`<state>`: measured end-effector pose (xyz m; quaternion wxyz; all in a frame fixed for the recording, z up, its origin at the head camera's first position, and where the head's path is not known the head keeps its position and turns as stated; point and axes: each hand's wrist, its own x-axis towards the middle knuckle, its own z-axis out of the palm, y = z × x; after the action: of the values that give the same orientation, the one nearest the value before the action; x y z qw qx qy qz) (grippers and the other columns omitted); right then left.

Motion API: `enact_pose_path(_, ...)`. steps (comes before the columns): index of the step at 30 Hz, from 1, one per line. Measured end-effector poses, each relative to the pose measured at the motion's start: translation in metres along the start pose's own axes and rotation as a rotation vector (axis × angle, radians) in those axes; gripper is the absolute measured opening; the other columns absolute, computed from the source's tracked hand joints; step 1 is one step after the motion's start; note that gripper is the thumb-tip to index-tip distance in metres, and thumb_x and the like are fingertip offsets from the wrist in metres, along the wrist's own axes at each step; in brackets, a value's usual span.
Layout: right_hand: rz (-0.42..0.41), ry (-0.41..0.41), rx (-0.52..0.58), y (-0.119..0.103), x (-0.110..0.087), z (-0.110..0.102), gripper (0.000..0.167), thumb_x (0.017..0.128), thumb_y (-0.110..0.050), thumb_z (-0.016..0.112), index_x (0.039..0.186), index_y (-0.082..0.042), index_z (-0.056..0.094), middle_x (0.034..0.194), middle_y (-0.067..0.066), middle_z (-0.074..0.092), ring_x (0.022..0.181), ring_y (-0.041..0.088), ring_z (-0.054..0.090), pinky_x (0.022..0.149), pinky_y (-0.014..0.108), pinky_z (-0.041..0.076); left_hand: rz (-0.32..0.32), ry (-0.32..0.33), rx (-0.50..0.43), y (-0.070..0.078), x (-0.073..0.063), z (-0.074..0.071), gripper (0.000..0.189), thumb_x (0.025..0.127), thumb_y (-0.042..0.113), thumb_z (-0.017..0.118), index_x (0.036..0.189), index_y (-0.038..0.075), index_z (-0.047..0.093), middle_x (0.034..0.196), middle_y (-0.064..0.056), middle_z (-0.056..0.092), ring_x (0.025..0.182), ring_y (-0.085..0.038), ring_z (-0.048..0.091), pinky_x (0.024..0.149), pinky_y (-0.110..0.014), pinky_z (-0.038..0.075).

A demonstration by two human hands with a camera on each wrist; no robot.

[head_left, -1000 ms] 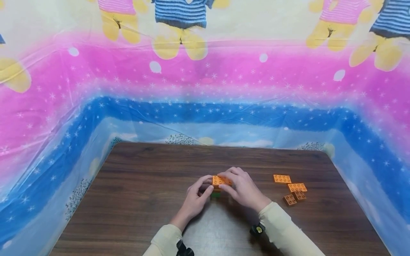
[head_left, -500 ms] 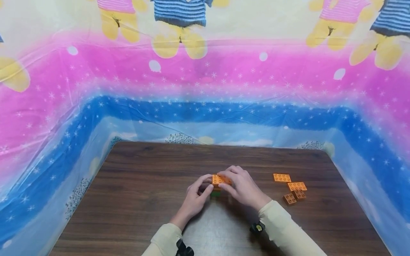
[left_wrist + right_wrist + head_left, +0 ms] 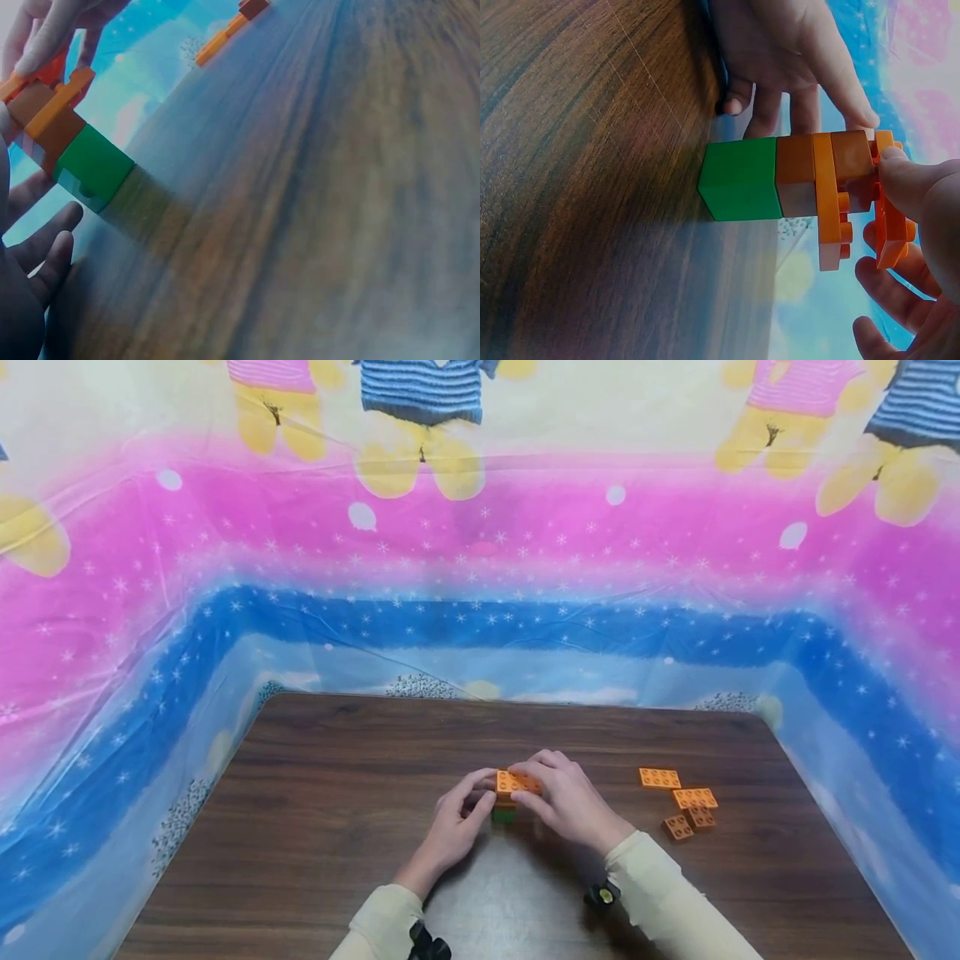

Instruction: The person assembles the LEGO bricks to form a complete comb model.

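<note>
A small tower of toy building bricks stands at the middle of the table. Its base is a green brick, and over that come a brown brick, a thin orange brick and a second brown brick. On top is another thin orange brick, jutting out to one side like the lower one. My right hand pinches this top brick, thumb on the near side and fingers beyond. From the left, my left hand holds the tower's upper part between thumb and forefinger, its other fingers spread below.
To the right on the brown wooden table lie two thin orange bricks and two small brown bricks, close together. A patterned cloth hangs behind the table and along both sides.
</note>
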<state>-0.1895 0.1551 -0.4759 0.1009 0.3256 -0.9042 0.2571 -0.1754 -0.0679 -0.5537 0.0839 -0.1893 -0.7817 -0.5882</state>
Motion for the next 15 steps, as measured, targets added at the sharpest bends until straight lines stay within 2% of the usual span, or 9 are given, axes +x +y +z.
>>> enact_pose_path(4, -0.006, 0.001, -0.004, 0.000, 0.000, -0.001, 0.037, 0.095, -0.032, 0.080, 0.129, -0.018, 0.073, 0.112, -0.003, 0.068, 0.102, 0.014, 0.060, 0.088, 0.043, 0.052, 0.011, 0.007, -0.011, 0.002, 0.002, -0.001, 0.037, 0.108, 0.021, 0.061, 0.144, 0.018, 0.061, 0.126, -0.004, 0.071, 0.109, -0.023, 0.071, 0.077, -0.028, 0.054)
enact_pose_path(11, -0.027, 0.019, 0.000, 0.001, 0.000, 0.000, 0.036, 0.095, -0.030, 0.081, 0.128, -0.017, 0.074, 0.111, -0.003, 0.068, 0.100, 0.013, 0.060, 0.084, 0.041, 0.053, 0.069, 0.000, -0.034, 0.012, 0.008, -0.001, 0.035, 0.106, 0.021, 0.064, 0.141, 0.025, 0.063, 0.127, -0.001, 0.068, 0.108, -0.021, 0.070, 0.080, -0.032, 0.059)
enact_pose_path(15, -0.033, 0.020, 0.007, 0.001, 0.000, 0.001, 0.036, 0.094, -0.030, 0.081, 0.128, -0.017, 0.074, 0.111, -0.004, 0.068, 0.099, 0.013, 0.059, 0.083, 0.040, 0.052, 0.077, 0.012, -0.020, 0.014, 0.010, 0.000, 0.029, 0.105, 0.018, 0.066, 0.134, 0.020, 0.067, 0.124, -0.003, 0.070, 0.105, -0.024, 0.072, 0.079, -0.033, 0.060)
